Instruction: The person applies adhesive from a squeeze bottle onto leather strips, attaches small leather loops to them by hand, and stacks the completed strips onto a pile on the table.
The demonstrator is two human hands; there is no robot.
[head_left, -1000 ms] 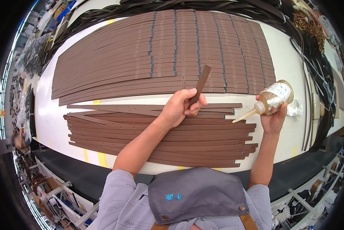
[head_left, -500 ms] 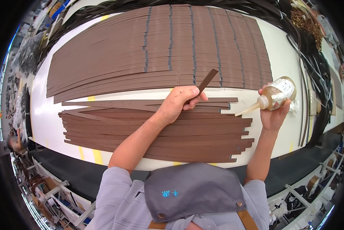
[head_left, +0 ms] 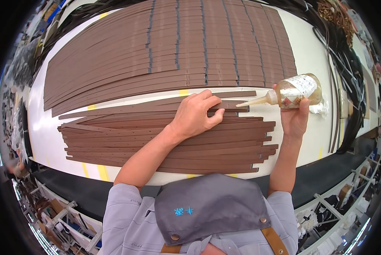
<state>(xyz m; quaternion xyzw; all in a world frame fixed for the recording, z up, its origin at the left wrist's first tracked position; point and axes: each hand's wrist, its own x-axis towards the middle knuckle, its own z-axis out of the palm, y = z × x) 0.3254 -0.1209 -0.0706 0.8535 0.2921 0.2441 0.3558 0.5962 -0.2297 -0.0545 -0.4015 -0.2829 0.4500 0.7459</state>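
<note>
My left hand (head_left: 194, 114) rests over a loose pile of brown strips (head_left: 207, 146), its thumb and forefinger apart. Between those fingertips runs a brown strip (head_left: 231, 104) lying flat, its end showing to the right. I cannot tell whether the fingertips touch it. In my right hand (head_left: 294, 122) is a glue bottle (head_left: 300, 91) with a worn white label and yellowish contents. It lies tilted nearly level, and its long nozzle (head_left: 254, 102) points left, the tip right at that strip's end.
Beyond the pile, overlapping brown strips (head_left: 109, 55) with dark bluish lines across them cover much of the white table (head_left: 39, 131). Crumpled white material (head_left: 322, 108) sits right of the bottle. Black straps (head_left: 347, 68) hang along the right side. A shelf rack (head_left: 63, 212) stands lower left.
The strip that my left hand held raised is no longer up, and the fingers have spread. My right hand has brought the bottle left and up, its nozzle now nearer the strip ends.
</note>
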